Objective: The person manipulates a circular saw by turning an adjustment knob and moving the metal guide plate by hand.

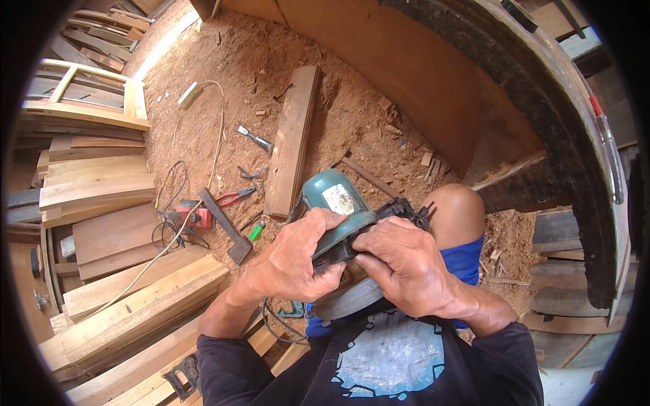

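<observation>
Above my lap, both hands hold a green power tool (330, 188) with a rounded motor housing, a worn white label and black parts; its exact kind is hard to make out. My left hand (292, 258) is wrapped round its near left side, thumb against the housing's base. My right hand (409, 267) is closed, its fingertips pinching a black part at the tool's underside. A grey, rounded metal part (349, 302) sticks out below the hands. What lies between the right fingertips is hidden.
Left of the hands lie a hammer (226, 227), red-handled pliers (237, 196), a green-handled tool (256, 231) and a red power tool (198, 217) with cords. Beyond is a thick plank (294, 142) on sawdust. Stacked boards (101, 183) fill the left; a dark curved wooden structure (535, 101) rises right.
</observation>
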`<action>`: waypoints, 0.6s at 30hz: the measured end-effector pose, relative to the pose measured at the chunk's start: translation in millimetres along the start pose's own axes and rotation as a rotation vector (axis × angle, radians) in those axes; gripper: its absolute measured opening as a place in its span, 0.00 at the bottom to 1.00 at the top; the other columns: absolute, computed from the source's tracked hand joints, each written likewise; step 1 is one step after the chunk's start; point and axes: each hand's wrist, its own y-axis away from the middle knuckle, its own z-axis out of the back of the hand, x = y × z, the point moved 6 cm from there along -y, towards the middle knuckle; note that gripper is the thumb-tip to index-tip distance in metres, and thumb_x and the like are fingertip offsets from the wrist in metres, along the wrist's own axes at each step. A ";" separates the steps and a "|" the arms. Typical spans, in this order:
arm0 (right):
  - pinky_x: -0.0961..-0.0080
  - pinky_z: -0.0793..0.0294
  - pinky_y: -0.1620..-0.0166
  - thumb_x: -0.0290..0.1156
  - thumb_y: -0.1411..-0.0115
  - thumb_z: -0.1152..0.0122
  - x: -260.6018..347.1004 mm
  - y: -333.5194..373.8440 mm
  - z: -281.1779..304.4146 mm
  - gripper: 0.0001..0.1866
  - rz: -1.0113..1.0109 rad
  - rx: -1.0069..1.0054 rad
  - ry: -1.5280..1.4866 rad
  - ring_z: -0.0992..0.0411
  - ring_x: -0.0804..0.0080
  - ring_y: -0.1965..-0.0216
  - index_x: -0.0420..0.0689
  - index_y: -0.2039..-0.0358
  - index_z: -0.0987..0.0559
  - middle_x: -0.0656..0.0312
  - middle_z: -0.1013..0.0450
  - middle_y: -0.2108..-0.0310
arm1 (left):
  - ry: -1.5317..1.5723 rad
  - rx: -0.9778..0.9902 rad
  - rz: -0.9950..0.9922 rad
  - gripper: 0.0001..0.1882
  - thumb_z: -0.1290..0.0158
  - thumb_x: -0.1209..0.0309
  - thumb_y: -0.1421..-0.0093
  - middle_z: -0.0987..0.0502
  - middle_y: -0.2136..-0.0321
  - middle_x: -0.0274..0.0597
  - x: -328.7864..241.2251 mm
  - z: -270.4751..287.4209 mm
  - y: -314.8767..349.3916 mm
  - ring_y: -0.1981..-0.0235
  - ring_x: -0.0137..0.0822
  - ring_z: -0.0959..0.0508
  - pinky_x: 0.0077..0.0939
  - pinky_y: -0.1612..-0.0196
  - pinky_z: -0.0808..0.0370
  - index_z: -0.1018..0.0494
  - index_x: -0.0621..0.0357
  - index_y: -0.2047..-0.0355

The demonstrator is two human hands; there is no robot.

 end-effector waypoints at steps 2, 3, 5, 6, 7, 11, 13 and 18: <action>0.55 0.22 0.57 0.19 0.46 0.27 1.4 -3.6 0.2 0.14 0.019 -0.014 0.011 0.22 0.46 0.63 0.37 0.58 0.18 0.49 0.20 0.65 | -0.002 0.005 0.022 0.34 0.35 0.69 0.51 0.19 0.55 0.56 2.1 0.3 0.4 0.55 0.54 0.16 0.41 0.50 0.20 0.29 0.67 0.43; 0.55 0.22 0.57 0.18 0.46 0.26 3.2 -5.1 0.5 0.14 0.040 -0.028 0.026 0.22 0.46 0.63 0.38 0.58 0.18 0.50 0.20 0.65 | -0.020 0.018 0.023 0.32 0.36 0.72 0.49 0.21 0.55 0.57 0.4 1.3 -1.3 0.56 0.58 0.17 0.43 0.52 0.20 0.30 0.66 0.43; 0.57 0.22 0.58 0.16 0.47 0.27 4.0 -8.3 0.0 0.13 0.033 -0.039 0.015 0.22 0.47 0.65 0.37 0.60 0.18 0.51 0.21 0.67 | -0.043 0.027 0.022 0.31 0.37 0.74 0.48 0.22 0.55 0.57 -0.7 2.7 -3.1 0.56 0.61 0.18 0.45 0.54 0.20 0.32 0.66 0.43; 0.59 0.23 0.60 0.14 0.48 0.28 3.7 -9.2 0.3 0.12 0.023 -0.050 0.007 0.22 0.49 0.68 0.36 0.63 0.18 0.52 0.22 0.70 | -0.042 0.022 0.022 0.31 0.37 0.74 0.48 0.22 0.56 0.57 -0.4 3.3 -3.1 0.57 0.61 0.18 0.46 0.55 0.20 0.32 0.66 0.44; 0.59 0.23 0.60 0.14 0.48 0.28 3.5 -9.4 0.5 0.12 0.024 -0.049 0.006 0.22 0.49 0.68 0.36 0.63 0.18 0.52 0.22 0.70 | -0.038 0.016 0.021 0.30 0.37 0.74 0.47 0.22 0.56 0.57 -0.2 3.3 -3.2 0.57 0.61 0.18 0.46 0.55 0.20 0.32 0.65 0.44; 0.56 0.23 0.60 0.17 0.46 0.26 -0.4 -7.0 0.3 0.12 -0.031 -0.022 -0.006 0.22 0.47 0.66 0.39 0.64 0.21 0.52 0.22 0.70 | -0.047 0.000 0.020 0.29 0.37 0.75 0.46 0.22 0.57 0.57 -4.8 1.7 -4.0 0.57 0.61 0.18 0.46 0.55 0.20 0.32 0.65 0.44; 0.56 0.23 0.61 0.17 0.46 0.27 0.0 -4.8 -1.0 0.12 -0.062 -0.019 -0.014 0.22 0.46 0.67 0.40 0.64 0.22 0.52 0.23 0.71 | -0.014 -0.031 0.019 0.27 0.37 0.75 0.45 0.22 0.57 0.57 -4.8 -0.2 -1.3 0.57 0.60 0.17 0.45 0.56 0.20 0.30 0.65 0.45; 0.51 0.25 0.65 0.23 0.41 0.28 -0.3 -2.0 6.3 0.09 -0.247 -0.040 0.058 0.22 0.41 0.68 0.40 0.67 0.23 0.49 0.24 0.74 | -0.009 -0.047 -0.017 0.26 0.37 0.75 0.45 0.22 0.58 0.56 -2.2 -2.0 -0.8 0.58 0.58 0.17 0.44 0.56 0.20 0.29 0.66 0.45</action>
